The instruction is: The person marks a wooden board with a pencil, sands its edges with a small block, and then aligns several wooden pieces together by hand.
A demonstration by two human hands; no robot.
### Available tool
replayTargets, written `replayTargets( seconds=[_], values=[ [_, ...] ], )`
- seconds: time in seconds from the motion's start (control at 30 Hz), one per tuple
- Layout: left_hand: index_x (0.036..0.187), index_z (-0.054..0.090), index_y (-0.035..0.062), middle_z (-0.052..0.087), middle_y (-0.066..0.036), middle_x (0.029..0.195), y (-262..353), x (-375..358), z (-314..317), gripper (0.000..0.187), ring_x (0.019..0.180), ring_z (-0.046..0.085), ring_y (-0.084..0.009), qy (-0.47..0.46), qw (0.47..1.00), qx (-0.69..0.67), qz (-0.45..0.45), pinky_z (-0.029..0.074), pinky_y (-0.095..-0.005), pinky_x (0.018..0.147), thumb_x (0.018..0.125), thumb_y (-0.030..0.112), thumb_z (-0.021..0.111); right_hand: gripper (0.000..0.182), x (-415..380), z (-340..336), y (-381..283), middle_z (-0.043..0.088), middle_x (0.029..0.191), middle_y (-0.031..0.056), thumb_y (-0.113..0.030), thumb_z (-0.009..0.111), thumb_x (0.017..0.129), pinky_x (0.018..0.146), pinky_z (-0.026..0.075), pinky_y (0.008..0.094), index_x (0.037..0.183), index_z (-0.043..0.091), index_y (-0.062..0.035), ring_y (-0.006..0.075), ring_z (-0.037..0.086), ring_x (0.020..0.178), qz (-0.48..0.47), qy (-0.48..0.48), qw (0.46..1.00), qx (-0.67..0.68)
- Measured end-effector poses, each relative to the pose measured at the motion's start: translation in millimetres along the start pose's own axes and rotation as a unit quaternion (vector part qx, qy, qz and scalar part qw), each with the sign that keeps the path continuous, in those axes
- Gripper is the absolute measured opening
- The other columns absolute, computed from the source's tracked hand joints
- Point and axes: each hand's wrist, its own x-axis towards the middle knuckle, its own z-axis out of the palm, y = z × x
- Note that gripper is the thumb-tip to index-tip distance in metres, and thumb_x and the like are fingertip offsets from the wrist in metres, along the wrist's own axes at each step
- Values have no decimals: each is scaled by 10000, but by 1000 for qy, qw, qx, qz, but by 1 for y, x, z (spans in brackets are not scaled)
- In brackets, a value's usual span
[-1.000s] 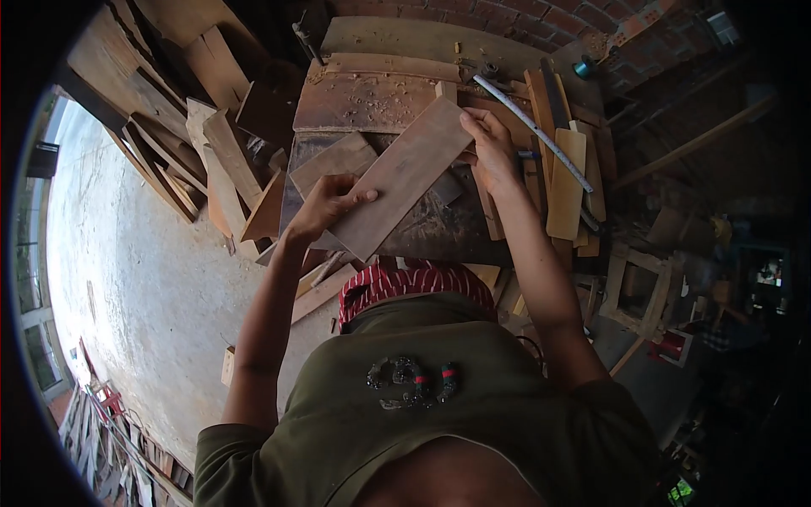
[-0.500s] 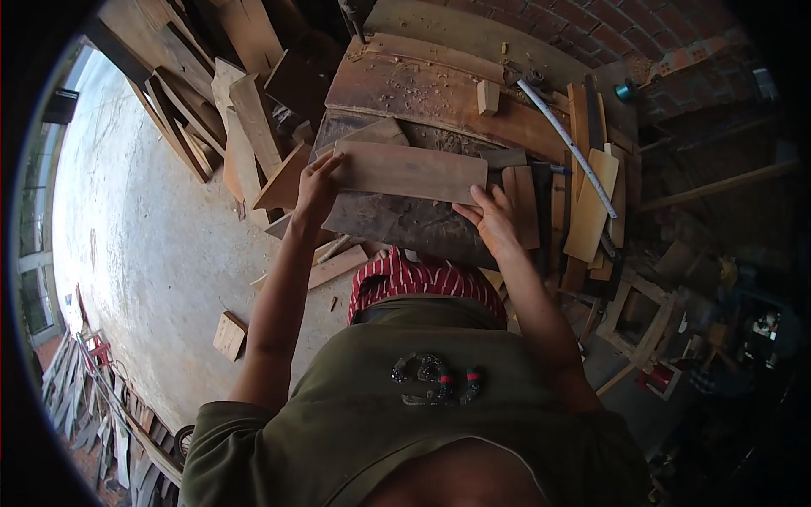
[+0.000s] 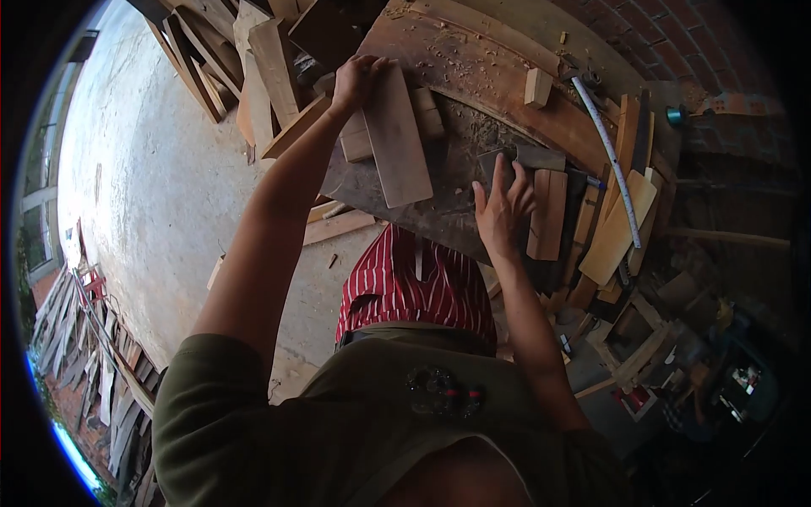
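My left hand [image 3: 358, 83] is closed around the far end of a smooth wooden board [image 3: 399, 139]. The board slants across the workbench [image 3: 456, 221], its near end close to the bench's front edge. Short wood blocks [image 3: 356, 139] show on either side from beneath it. To the right, my right hand [image 3: 504, 211] has its fingers apart and holds nothing. Its index fingertip overlaps a small dark flat piece [image 3: 488, 162] lying on the bench. A reddish wood block [image 3: 547, 215] lies just right of that hand.
Wood shavings and a small block [image 3: 537, 88] lie on the bench's far planks. A white measuring strip [image 3: 608, 152] rests across stacked slats [image 3: 621, 232] at the right. Offcuts [image 3: 269, 72] lean at the back left. A brick wall [image 3: 642, 38] stands behind.
The board has turned from crosswise to lengthwise and come down over blocks on the bench. My right hand has let go of it and moved right; my left hand has moved farther out.
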Motion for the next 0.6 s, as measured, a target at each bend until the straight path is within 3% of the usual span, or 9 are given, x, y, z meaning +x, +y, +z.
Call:
replayTargets(
  seconds=[0.07,0.13,0.23,0.27,0.33,0.37,0.43,0.47,0.6],
  values=[
    [1149,710,94,656,-185,1095,2,-13,10,356,1018,654,-326,26,1000,-11,3,507,-393,894,956,377,614,603,6,17,23,446,1293,180,-320,630,949,896,417,504,1477,402,-136,370,479,1095,-38,-69,994,-69],
    [1213,650,105,595,-179,1166,14,-43,4,325,1085,564,-322,230,970,-77,-8,451,-411,955,946,289,629,602,8,32,38,438,1288,194,-317,624,954,903,426,492,1481,399,-133,379,478,1101,-58,-87,994,-43],
    [1193,558,50,495,-150,1107,32,-147,-17,337,991,534,-257,266,936,-158,-168,453,-395,905,934,244,656,603,15,34,32,425,1273,218,-297,620,958,912,441,478,1490,394,-127,391,477,1104,-37,-107,993,33],
    [1198,530,33,485,-131,1089,42,-186,-17,383,961,517,-216,251,919,-199,-231,461,-361,869,939,280,664,605,20,31,28,421,1263,228,-282,621,957,913,446,476,1494,392,-123,394,478,1102,1,-112,991,78],
    [1273,457,0,516,-122,1156,72,-242,-15,565,989,542,-191,154,865,-339,-336,464,-311,880,895,312,739,544,35,17,-5,427,1233,226,-266,602,966,910,447,475,1475,445,-154,390,478,1066,-68,-17,978,195],
    [1337,425,17,548,-141,1216,81,-256,-10,602,1119,540,-208,75,824,-420,-372,435,-331,982,906,308,729,516,44,6,-28,435,1224,218,-273,610,958,904,453,469,1446,483,-162,383,482,1060,-113,-36,972,202],
    [1269,481,4,635,-103,1111,85,-264,15,494,1038,606,-160,-19,722,-574,-386,500,-300,872,908,227,734,454,50,5,-65,447,1205,211,-265,618,953,915,440,467,1390,555,-160,378,476,1055,-207,-94,943,242],
    [1225,503,-6,644,-97,1104,92,-264,26,417,992,636,-160,19,688,-616,-383,531,-293,853,915,167,721,421,49,9,-78,451,1195,213,-252,616,956,932,423,471,1364,587,-152,378,467,1058,-253,-133,918,274],
    [1205,503,-17,656,-108,1088,82,-257,32,376,963,665,-172,82,695,-615,-364,568,-290,829,919,118,706,440,79,35,-85,474,1176,162,-246,689,890,917,443,444,1324,626,-213,353,476,1052,-366,-112,895,231]
  ],
)
